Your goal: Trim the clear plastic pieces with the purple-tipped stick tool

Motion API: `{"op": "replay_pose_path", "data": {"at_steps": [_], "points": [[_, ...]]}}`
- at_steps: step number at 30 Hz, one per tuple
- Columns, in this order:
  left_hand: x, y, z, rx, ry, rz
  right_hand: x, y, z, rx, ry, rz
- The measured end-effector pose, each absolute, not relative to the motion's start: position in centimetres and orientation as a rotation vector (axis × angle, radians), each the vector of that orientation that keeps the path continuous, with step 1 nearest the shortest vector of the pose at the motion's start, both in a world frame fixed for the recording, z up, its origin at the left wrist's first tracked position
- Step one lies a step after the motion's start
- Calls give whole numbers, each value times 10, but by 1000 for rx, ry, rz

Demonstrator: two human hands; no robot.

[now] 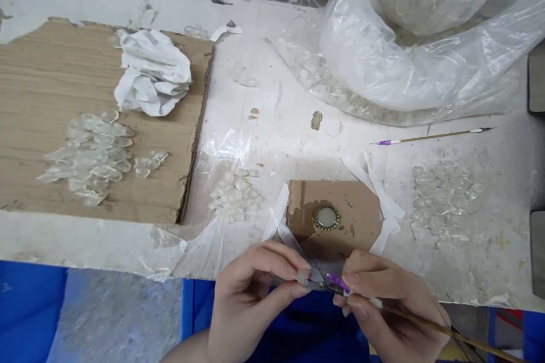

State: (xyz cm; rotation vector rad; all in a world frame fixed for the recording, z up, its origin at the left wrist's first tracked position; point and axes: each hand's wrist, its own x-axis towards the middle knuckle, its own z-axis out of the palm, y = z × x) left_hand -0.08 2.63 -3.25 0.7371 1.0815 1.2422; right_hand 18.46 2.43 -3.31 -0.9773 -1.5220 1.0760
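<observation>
Stick (430, 324), thin and brown, is over the near edge of the desk (289, 147), gripped between the thumb and fingers of the right hand (395, 286). Its purple end points left at the other hand, while its long axis slants off to the right and towards the person. Thumb and forefinger of the left hand (238, 295) pinch a small clear piece (302, 277), partly covered by the fingertips. Between the two hands is a dark slim tool (327, 287), too small to make out fully.

Just beyond the fingers, a small cardboard piece (364, 204) with damp blotches bears a round disc (327, 218), smooth and pale inside a beaded rim. White strips (389, 215) stick out at its sides. To its left sits a heap of chunky whitish cubes (236, 195); to its right, towards the desk's right edge, glossy clear lumps (445, 198) lie spread in a patch.

Along the left side of the desk, a big cardboard sheet (46, 96), ridged and torn-edged, carries a pile of smooth, petal-like clear bits (91, 156) near its right edge and a crumpled white cloth (155, 71) at its far right corner. Beyond the clear lumps, a spare stick (434, 137) lies nearly level, purple end to the left. Shiny, wrinkled plastic bags (366, 57) fill the desk's far right corner
</observation>
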Motion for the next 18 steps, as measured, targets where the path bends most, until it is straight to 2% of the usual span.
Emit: {"op": "replay_pose_path", "data": {"at_steps": [18], "points": [[-4,21,-36,743,1043,1242,182,28,-32,-950,-1503,1111]]}}
